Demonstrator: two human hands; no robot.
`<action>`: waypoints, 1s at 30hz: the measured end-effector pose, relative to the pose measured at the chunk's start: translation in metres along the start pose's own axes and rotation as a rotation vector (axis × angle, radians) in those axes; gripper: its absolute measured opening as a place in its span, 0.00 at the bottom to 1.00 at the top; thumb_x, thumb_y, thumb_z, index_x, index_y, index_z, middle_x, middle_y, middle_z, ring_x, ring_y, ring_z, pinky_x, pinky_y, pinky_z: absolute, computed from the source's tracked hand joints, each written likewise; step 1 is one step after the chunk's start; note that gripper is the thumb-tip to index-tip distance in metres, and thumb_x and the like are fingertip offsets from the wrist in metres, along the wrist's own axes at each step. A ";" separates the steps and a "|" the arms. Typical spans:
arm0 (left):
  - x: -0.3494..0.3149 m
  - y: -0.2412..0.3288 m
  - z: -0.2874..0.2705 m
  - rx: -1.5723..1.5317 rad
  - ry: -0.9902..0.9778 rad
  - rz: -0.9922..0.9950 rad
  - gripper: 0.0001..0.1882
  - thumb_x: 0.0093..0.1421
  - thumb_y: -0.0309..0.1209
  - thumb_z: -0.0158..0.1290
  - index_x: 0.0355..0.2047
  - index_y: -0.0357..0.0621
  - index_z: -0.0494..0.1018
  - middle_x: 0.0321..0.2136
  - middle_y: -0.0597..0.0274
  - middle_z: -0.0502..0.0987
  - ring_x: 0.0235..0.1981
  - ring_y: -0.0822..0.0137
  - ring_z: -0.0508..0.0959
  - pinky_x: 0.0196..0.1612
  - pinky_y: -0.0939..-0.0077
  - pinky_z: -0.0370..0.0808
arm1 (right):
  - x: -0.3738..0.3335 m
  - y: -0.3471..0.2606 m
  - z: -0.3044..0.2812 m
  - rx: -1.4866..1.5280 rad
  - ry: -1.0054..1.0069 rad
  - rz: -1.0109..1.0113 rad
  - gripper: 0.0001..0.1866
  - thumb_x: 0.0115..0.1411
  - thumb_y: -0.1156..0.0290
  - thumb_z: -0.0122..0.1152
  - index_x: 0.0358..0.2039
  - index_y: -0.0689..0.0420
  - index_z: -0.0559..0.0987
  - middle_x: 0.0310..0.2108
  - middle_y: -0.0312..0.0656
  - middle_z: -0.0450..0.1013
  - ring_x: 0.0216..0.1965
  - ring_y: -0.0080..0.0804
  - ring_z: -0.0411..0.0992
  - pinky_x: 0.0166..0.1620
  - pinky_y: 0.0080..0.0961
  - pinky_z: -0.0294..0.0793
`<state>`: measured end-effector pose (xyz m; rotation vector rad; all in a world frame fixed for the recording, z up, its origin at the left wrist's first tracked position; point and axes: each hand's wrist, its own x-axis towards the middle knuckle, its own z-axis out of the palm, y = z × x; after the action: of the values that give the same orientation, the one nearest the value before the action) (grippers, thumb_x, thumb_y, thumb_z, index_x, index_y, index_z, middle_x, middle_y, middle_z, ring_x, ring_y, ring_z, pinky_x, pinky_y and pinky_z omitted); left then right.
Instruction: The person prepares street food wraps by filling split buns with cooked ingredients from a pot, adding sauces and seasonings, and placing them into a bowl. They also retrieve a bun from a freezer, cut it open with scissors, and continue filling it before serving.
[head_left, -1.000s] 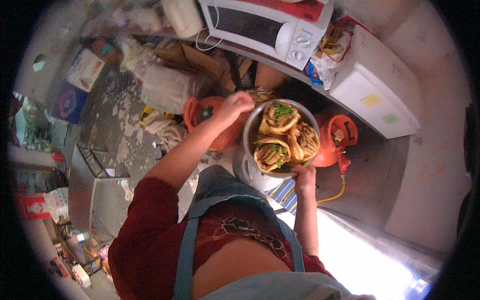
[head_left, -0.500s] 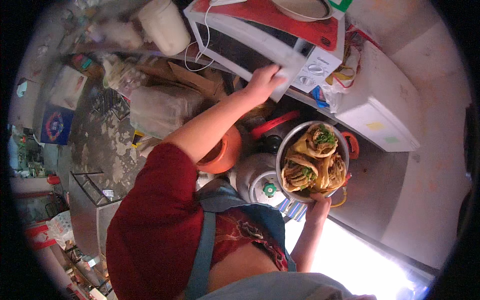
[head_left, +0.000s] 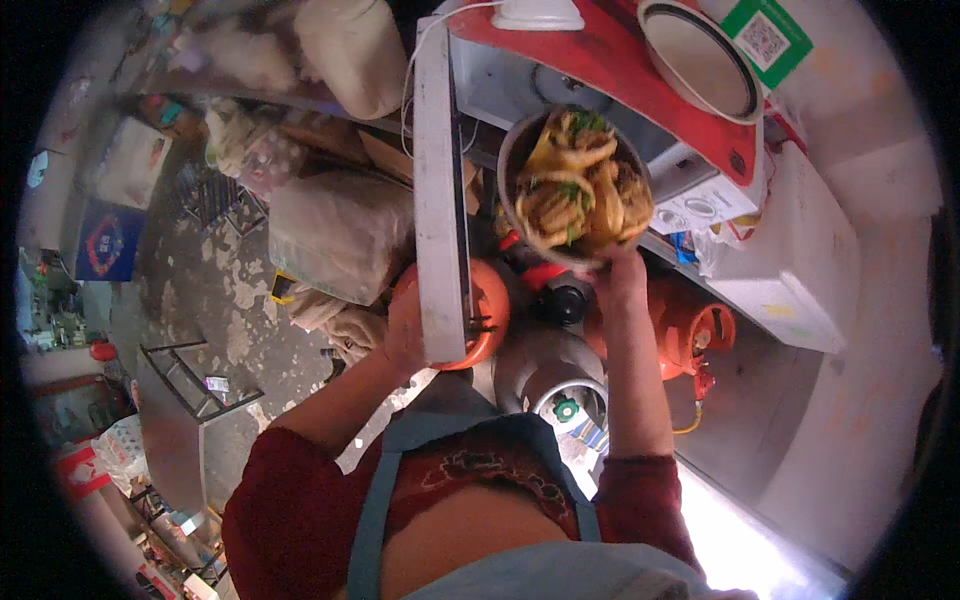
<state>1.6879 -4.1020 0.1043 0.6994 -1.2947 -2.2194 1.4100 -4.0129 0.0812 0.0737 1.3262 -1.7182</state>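
Observation:
My right hand (head_left: 622,272) grips the near rim of a round metal dish (head_left: 507,190) and holds it tilted in front of the microwave opening. Several stuffed flatbreads (head_left: 560,212) with brown filling and chopped greens fill the dish. To the left, the microwave door (head_left: 440,200) is swung wide open, its edge toward me. My left hand (head_left: 403,325) is at the door's near end, closed against its outer side, with the fingers mostly hidden. Behind the dish, part of the white microwave's cavity (head_left: 490,80) shows.
A white bowl (head_left: 695,65) stands on the red microwave top (head_left: 610,45). Right of it is a white foam box (head_left: 780,250). Below are a grey gas cylinder (head_left: 530,365) and orange cylinders, one with a red valve (head_left: 704,382). A pale bucket (head_left: 350,55) stands left.
The microwave door has swung from partly open to wide open, with my left hand moving left and nearer. My right hand has carried the dish up and left to the opening.

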 end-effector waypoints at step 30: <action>0.159 -0.029 0.140 0.882 -0.280 0.560 0.12 0.55 0.33 0.53 0.25 0.36 0.65 0.25 0.44 0.68 0.30 0.43 0.70 0.31 0.56 0.66 | -0.018 -0.007 -0.111 -0.199 0.424 -0.221 0.13 0.57 0.73 0.52 0.42 0.63 0.73 0.30 0.42 0.74 0.26 0.27 0.74 0.25 0.19 0.74</action>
<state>1.4742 -4.0980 0.1081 0.2300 -2.3009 -1.2715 1.3641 -3.9152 0.0502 0.1913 1.8709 -1.8059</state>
